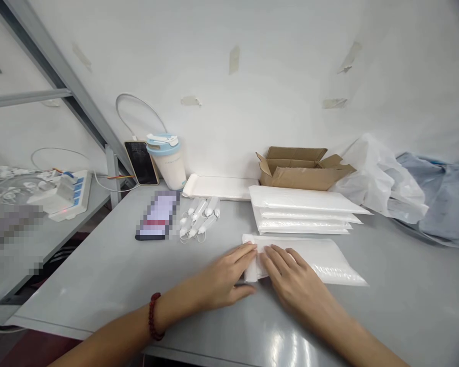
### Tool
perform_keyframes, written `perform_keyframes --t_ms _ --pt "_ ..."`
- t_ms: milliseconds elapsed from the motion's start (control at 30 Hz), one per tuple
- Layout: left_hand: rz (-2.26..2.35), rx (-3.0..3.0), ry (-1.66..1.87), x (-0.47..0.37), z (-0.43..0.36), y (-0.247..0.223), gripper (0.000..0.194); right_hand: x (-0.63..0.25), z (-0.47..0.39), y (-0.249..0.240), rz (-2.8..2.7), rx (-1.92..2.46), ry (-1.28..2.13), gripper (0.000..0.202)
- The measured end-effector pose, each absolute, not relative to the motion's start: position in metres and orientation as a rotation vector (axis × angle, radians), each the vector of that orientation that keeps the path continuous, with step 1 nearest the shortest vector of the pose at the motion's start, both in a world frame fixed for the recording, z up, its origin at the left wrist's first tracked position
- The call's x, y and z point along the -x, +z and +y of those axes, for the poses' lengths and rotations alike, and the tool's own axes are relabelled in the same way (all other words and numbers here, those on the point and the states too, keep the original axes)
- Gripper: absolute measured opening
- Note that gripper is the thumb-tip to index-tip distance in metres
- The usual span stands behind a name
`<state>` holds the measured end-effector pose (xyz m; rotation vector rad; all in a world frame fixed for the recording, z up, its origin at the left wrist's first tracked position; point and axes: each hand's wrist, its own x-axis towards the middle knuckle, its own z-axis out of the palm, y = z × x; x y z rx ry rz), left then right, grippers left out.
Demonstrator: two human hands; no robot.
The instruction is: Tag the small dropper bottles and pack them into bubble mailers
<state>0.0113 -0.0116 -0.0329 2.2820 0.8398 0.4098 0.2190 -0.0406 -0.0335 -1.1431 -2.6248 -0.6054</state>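
Note:
A white padded envelope (331, 257) lies flat on the grey table in front of me, a narrow folded strip at its left end. My left hand (231, 272) rests its outstretched fingers on that strip, the thumb lower and apart. On the envelope, just right of the strip, my right hand (288, 272) lies with its fingers extended and pressing down. Neither hand is closed round anything. Behind them sits a stack of white padded envelopes (302, 209). Several small clear tubes with white caps and loops (199, 216) lie in a group to the left.
An open cardboard box (302, 176) stands against the wall, beside a flat white packet (222, 187). At left are a blue-lidded cup (168, 163), an upright phone (142, 163) and a flat phone (158, 214). Plastic bags (382, 178) sit at right. A power strip (74, 196) lies on the neighbouring table.

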Motion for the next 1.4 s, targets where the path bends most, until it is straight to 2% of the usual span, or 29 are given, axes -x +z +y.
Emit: perform_keyframes --t_ms 100,200,400,567,700,833,933,1100,1233,1400 --pt "0.863 -2.234 0.607 -0.018 -0.010 -0.035 0.041 -0.224 -0.040 -0.022 -2.608 1.111 -0.598 0.030" --pt "0.930 -1.878 0.716 -0.028 -0.011 -0.031 0.020 -0.231 -0.039 -0.008 -2.486 1.107 -0.591 0.031" --pt "0.921 -1.048 0.561 -0.049 -0.015 -0.025 0.030 -0.246 -0.029 0.001 -2.339 1.301 -0.527 0.033" --pt "1.009 -0.734 0.536 -0.064 -0.014 -0.024 0.021 -0.253 -0.027 0.000 -2.486 1.325 -0.187 0.015" --pt "1.030 -0.715 0.579 -0.070 -0.010 -0.020 0.015 -0.258 -0.028 0.001 -2.544 1.407 -0.014 0.032" --pt "1.051 -0.874 0.572 -0.066 -0.005 -0.015 0.006 -0.263 -0.026 -0.001 -2.590 1.539 0.042 0.037" --pt "1.130 -1.141 0.528 -0.053 0.009 -0.006 0.021 -0.264 -0.024 -0.004 -2.640 1.574 0.011 0.036" --pt "1.471 -2.185 0.599 -0.001 0.071 0.022 0.027 -0.264 -0.023 -0.012 -2.659 1.478 -0.015 0.034" --pt "1.654 -2.648 0.255 0.050 0.129 0.027 0.037 -0.264 -0.021 -0.014 -2.645 1.419 -0.066 0.034" --pt "1.592 -2.708 0.046 0.080 0.159 0.007 0.029 -0.261 -0.021 -0.007 -2.666 1.435 0.048 0.040"
